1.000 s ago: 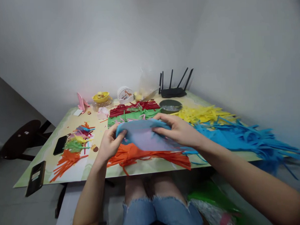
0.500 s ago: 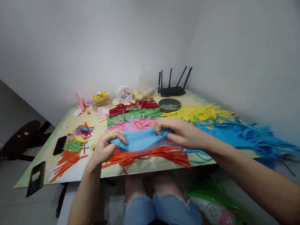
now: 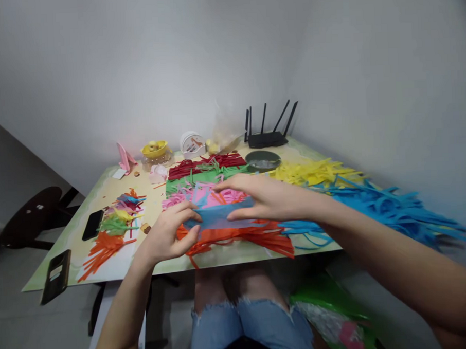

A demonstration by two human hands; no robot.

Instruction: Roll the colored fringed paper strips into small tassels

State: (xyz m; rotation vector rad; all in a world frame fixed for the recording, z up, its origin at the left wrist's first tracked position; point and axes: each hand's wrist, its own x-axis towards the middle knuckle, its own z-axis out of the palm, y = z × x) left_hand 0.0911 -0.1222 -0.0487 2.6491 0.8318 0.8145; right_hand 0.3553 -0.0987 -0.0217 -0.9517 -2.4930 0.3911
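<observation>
A light blue tissue-like sheet (image 3: 215,217) lies across the work between pink paper strips (image 3: 234,195) and orange paper strips (image 3: 236,237). My left hand (image 3: 172,234) is at the sheet's left end, its thumb apart from its fingers. Over the sheet's right part reaches my right hand (image 3: 257,196), thumb and fingers spread; whether its fingertips touch the sheet is unclear. Beyond the pink are green strips (image 3: 175,187) and dark red strips (image 3: 182,169).
Yellow strips (image 3: 318,172) and a blue heap of strips (image 3: 385,211) cover the right side. A dark bowl (image 3: 263,162) and a black router (image 3: 267,139) stand behind. Two phones, one black (image 3: 92,225) and one at the edge (image 3: 56,277), lie left near small coloured bundles (image 3: 117,226).
The blue sheet, held stretched between both hands before, is now lower and let go. My fingers have opened, and the right hand has shifted left over the sheet.
</observation>
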